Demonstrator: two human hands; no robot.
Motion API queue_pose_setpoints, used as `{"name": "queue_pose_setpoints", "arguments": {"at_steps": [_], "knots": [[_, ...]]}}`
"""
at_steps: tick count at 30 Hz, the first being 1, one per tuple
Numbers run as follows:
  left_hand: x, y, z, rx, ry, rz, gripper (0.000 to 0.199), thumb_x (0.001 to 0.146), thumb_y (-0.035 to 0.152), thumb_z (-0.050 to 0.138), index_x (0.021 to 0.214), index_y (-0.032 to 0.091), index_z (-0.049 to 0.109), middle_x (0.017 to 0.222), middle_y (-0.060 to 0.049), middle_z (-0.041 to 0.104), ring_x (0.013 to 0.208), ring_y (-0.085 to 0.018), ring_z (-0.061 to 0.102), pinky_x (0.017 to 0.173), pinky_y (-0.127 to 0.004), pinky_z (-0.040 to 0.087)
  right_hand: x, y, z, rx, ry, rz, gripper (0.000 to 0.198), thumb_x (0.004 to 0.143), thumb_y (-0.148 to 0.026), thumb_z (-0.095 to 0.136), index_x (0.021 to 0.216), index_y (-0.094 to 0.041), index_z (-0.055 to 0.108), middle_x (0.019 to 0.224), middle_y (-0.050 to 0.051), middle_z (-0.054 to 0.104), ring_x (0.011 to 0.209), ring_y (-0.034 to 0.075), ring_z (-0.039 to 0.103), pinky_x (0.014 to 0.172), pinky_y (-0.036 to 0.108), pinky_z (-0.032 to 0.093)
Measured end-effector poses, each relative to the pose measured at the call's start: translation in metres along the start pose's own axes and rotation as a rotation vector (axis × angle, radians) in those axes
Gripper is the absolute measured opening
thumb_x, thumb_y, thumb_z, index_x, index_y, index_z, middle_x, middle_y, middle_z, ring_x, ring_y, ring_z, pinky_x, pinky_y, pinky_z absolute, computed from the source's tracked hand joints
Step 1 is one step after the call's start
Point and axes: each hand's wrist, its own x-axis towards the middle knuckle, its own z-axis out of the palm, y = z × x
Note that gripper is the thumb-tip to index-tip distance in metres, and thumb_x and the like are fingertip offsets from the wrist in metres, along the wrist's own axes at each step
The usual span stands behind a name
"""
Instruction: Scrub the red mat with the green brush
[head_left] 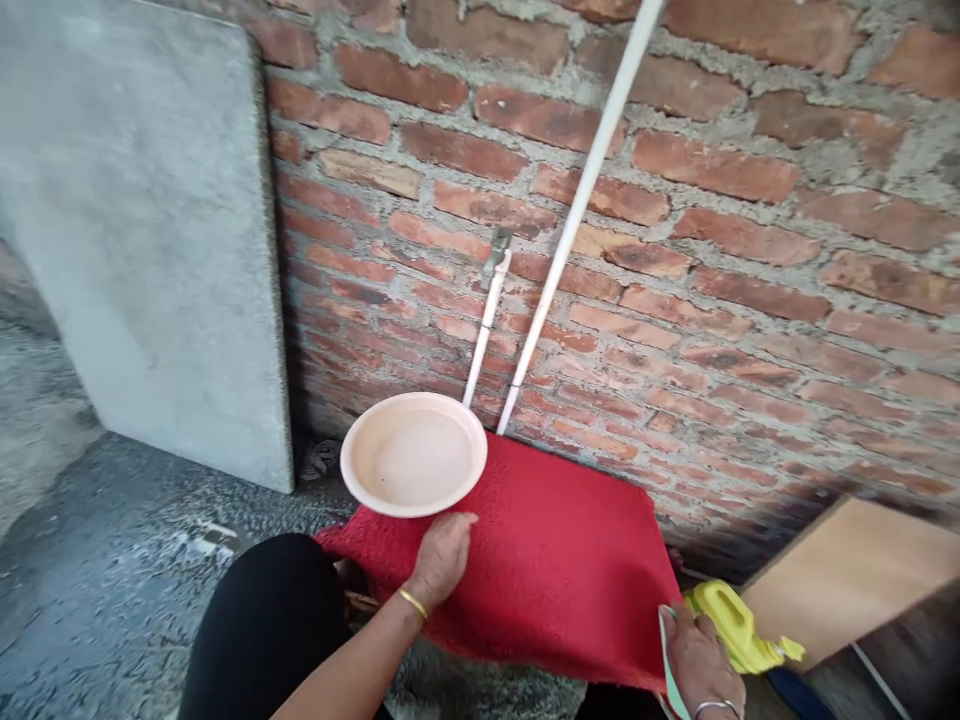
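My left hand (pixel 442 555), with a gold bangle at the wrist, rests on the red cloth (pixel 555 540) just in front of the pale pink basin (pixel 416 455). Its fingers are curled closed, and whatever they may hold is hidden. The basin stands on the far left part of the cloth, which drapes over a low flat surface. At the cloth's right edge, my right hand (pixel 701 650) is closed around a thin, pale green, flat-edged object (pixel 669 665); its kind is unclear. A yellow jug-like bottle (pixel 731 625) lies tilted just beside that hand.
A brick wall (pixel 712 240) rises behind, with a long white pipe (pixel 581 205) and a short pipe (pixel 486 325) ending in a fitting. A grey slab (pixel 172 230) leans at left over wet floor (pixel 142 590). A tan board (pixel 855 580) stands at right.
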Motion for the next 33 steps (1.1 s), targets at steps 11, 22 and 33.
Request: {"name": "queue_pose_setpoints", "arguments": {"at_steps": [11,22,33], "knots": [[-0.009,0.079,-0.023,-0.026,-0.059,0.722,0.008,0.094,0.027,0.054,0.092,0.022,0.06,0.067,0.003,0.054,0.067,-0.013,0.05,0.068,-0.03,0.039,-0.031,-0.273,-0.056,0.26,-0.098,-0.491,0.045,0.104,-0.04,0.029,0.126,-0.022,0.064,0.122,0.011,0.066,0.111,0.021,0.064,0.096,0.03,0.047],[-0.007,0.067,-0.032,-0.036,0.029,0.575,0.01,0.094,0.032,0.056,0.093,0.023,0.062,0.06,0.004,0.046,0.063,-0.014,0.043,0.067,-0.034,0.032,-0.054,-0.321,-0.034,0.225,-0.002,-0.629,0.052,0.094,-0.055,0.052,0.137,-0.026,0.057,0.138,0.014,0.055,0.119,0.03,0.058,0.097,0.042,0.047],[-0.006,0.066,-0.037,-0.004,-0.102,0.483,0.001,0.089,0.025,0.056,0.089,0.024,0.056,0.064,0.003,0.054,0.065,-0.014,0.051,0.071,-0.034,0.038,-0.047,-0.298,-0.017,0.172,-0.03,-0.504,0.053,0.098,-0.046,0.041,0.149,-0.033,0.044,0.152,0.009,0.044,0.125,0.028,0.053,0.101,0.043,0.043]]}}
